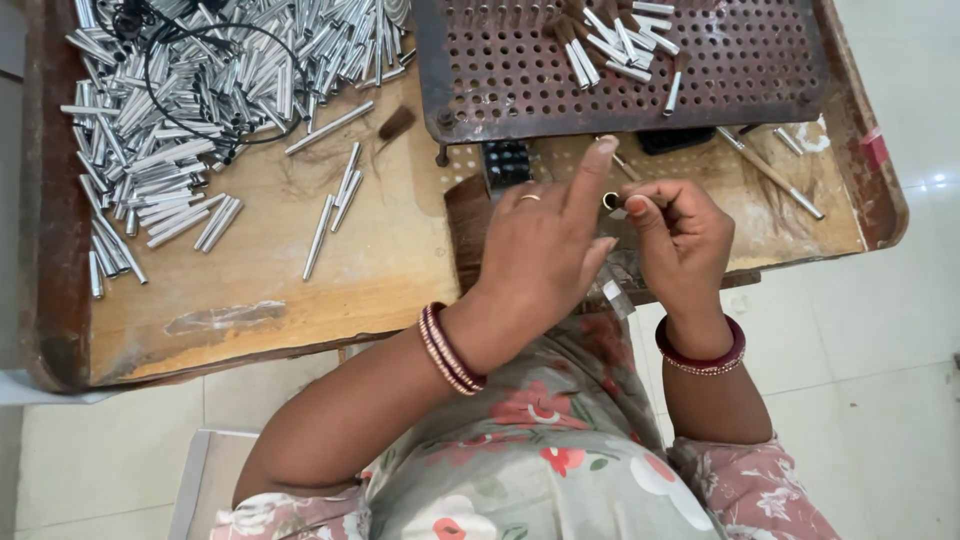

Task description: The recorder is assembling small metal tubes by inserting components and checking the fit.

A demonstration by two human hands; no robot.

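Leftmost, heap of silver tubes [190, 110] under a black wire [200, 60]; wooden tray [300, 290]; left hand [540, 250], forefinger raised, grip unclear; small tube [610, 201] (mostly hidden) pinched by right hand [680, 240]; perforated rusty plate [620, 60] behind, cut off at top.

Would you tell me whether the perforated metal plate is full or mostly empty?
Mostly empty: the perforated plate shows bare holes, with only a few tubes lying near its top.

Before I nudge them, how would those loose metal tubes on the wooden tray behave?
The loose metal tubes look round and smooth, so they would probably roll and slip. They seem thin and hollow, so likely light yet stiff. The wooden tray has a raised rim that should stop them.
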